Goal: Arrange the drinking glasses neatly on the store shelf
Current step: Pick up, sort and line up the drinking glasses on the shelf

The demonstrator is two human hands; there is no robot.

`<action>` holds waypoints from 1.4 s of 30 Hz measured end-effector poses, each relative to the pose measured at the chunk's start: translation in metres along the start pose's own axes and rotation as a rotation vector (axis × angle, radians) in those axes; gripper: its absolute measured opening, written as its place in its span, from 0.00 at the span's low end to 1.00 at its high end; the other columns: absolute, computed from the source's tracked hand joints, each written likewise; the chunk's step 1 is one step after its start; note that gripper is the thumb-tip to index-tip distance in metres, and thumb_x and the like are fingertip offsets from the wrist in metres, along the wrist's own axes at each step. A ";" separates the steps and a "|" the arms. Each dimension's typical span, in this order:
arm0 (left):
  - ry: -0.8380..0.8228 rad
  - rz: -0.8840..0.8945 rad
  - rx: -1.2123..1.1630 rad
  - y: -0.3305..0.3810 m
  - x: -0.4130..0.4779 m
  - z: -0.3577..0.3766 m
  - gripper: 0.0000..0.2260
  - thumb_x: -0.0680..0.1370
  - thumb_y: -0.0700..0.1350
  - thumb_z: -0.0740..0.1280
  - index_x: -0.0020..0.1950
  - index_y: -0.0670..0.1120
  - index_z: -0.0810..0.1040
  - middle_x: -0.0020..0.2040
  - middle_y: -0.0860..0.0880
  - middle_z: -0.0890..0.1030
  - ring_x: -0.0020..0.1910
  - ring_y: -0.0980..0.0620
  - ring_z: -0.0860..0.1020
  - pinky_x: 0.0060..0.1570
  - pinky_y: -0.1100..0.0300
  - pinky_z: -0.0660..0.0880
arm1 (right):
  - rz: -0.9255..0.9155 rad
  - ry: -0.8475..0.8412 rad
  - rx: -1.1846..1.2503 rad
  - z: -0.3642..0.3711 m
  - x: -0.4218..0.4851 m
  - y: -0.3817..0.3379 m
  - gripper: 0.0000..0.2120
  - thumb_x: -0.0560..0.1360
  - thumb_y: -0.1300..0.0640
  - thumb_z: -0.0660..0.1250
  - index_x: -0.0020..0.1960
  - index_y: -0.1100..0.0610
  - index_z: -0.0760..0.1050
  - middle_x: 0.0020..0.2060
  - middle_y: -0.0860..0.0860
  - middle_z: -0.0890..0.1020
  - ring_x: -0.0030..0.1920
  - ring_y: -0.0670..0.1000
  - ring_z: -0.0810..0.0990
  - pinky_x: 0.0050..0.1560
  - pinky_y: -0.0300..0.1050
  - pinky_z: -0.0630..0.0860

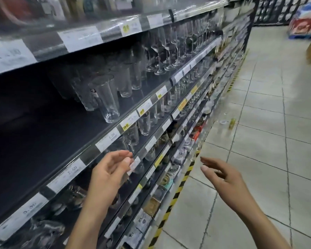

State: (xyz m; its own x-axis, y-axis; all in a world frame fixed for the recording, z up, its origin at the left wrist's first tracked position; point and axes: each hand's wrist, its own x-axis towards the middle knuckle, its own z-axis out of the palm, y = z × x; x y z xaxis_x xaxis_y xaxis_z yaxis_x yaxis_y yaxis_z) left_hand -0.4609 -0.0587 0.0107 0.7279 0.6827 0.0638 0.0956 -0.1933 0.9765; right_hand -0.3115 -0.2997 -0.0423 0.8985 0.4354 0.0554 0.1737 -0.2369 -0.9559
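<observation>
Tall clear drinking glasses [107,99] stand in a cluster on the dark store shelf [43,133], the nearest one by the front edge. Its left part is bare. My left hand [109,169] hovers in front of the shelf's price rail, fingers relaxed and holding nothing. Over the aisle floor, my right hand [221,175] is held out with fingers straight and nothing in it. Neither hand touches a glass.
Stemmed wine glasses [165,49] line the same shelf further right. Lower shelves [151,151] hold more glasses and boxed goods. A yellow-black striped strip [176,194] marks the floor along the shelving. Small glass items [232,123] stand on the tiled floor; stacked goods [305,20] sit far right.
</observation>
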 end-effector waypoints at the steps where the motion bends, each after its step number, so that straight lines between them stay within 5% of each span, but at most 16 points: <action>1: 0.034 -0.001 0.005 0.001 0.010 0.009 0.07 0.79 0.42 0.67 0.56 0.50 0.81 0.52 0.57 0.85 0.52 0.58 0.83 0.56 0.56 0.78 | 0.001 -0.026 0.002 -0.006 0.018 0.004 0.11 0.76 0.49 0.70 0.57 0.40 0.80 0.52 0.38 0.84 0.54 0.37 0.81 0.55 0.39 0.76; 9: 0.353 -0.054 0.000 0.019 0.066 0.064 0.06 0.79 0.41 0.68 0.55 0.49 0.81 0.51 0.57 0.85 0.51 0.57 0.84 0.53 0.57 0.78 | -0.063 -0.304 0.018 -0.032 0.155 0.001 0.10 0.77 0.50 0.69 0.56 0.38 0.80 0.49 0.33 0.83 0.51 0.36 0.81 0.52 0.38 0.78; 18: 0.681 -0.065 0.063 0.030 0.108 0.061 0.08 0.76 0.45 0.72 0.54 0.53 0.81 0.53 0.56 0.84 0.52 0.58 0.83 0.55 0.60 0.77 | -0.233 -0.601 0.043 0.036 0.264 -0.047 0.11 0.76 0.47 0.70 0.58 0.42 0.79 0.51 0.38 0.83 0.52 0.35 0.80 0.54 0.34 0.76; 23: 0.804 -0.040 0.080 0.026 0.138 0.056 0.17 0.75 0.44 0.73 0.63 0.47 0.76 0.58 0.55 0.81 0.52 0.67 0.80 0.44 0.76 0.75 | -0.307 -0.685 0.014 0.097 0.310 -0.074 0.14 0.75 0.45 0.71 0.59 0.44 0.78 0.50 0.40 0.83 0.50 0.37 0.80 0.48 0.30 0.73; 28: 0.865 -0.061 0.023 0.015 0.174 0.057 0.27 0.71 0.47 0.76 0.67 0.52 0.69 0.65 0.51 0.77 0.63 0.57 0.77 0.57 0.63 0.75 | -0.446 -0.756 -0.129 0.139 0.345 -0.096 0.23 0.75 0.42 0.70 0.67 0.49 0.74 0.53 0.42 0.81 0.54 0.42 0.79 0.58 0.40 0.76; 33: 0.897 -0.064 0.078 0.009 0.202 0.061 0.44 0.62 0.55 0.78 0.74 0.50 0.62 0.67 0.53 0.74 0.66 0.57 0.75 0.69 0.53 0.72 | -0.546 -0.796 -0.267 0.169 0.366 -0.111 0.31 0.75 0.40 0.68 0.73 0.52 0.68 0.61 0.47 0.79 0.62 0.50 0.76 0.60 0.44 0.71; 36: 0.948 -0.066 0.110 0.009 0.210 0.058 0.43 0.65 0.52 0.79 0.75 0.50 0.61 0.65 0.54 0.74 0.66 0.57 0.75 0.69 0.52 0.71 | -0.538 -0.875 -0.227 0.185 0.371 -0.122 0.34 0.74 0.40 0.70 0.74 0.52 0.66 0.61 0.47 0.79 0.63 0.51 0.76 0.60 0.45 0.73; 40: 0.972 -0.064 0.145 0.011 0.217 0.054 0.36 0.69 0.44 0.79 0.71 0.54 0.62 0.63 0.55 0.76 0.63 0.60 0.76 0.67 0.55 0.73 | -0.464 -1.019 -0.106 0.205 0.371 -0.130 0.29 0.74 0.48 0.74 0.71 0.48 0.66 0.48 0.34 0.74 0.58 0.43 0.76 0.53 0.36 0.68; 42: 0.982 -0.064 0.151 0.013 0.220 0.054 0.33 0.70 0.43 0.78 0.69 0.54 0.64 0.61 0.55 0.77 0.60 0.61 0.77 0.65 0.58 0.74 | -0.461 -1.050 -0.081 0.214 0.373 -0.130 0.29 0.73 0.48 0.74 0.69 0.49 0.67 0.54 0.39 0.77 0.58 0.44 0.76 0.53 0.36 0.67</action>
State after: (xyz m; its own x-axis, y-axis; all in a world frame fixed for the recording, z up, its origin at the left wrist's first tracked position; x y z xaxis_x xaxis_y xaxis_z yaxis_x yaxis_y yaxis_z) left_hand -0.2633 0.0512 0.0259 -0.1601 0.9622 0.2205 0.2507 -0.1764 0.9519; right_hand -0.0854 0.0795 0.0408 -0.0297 0.9954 0.0914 0.4582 0.0948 -0.8838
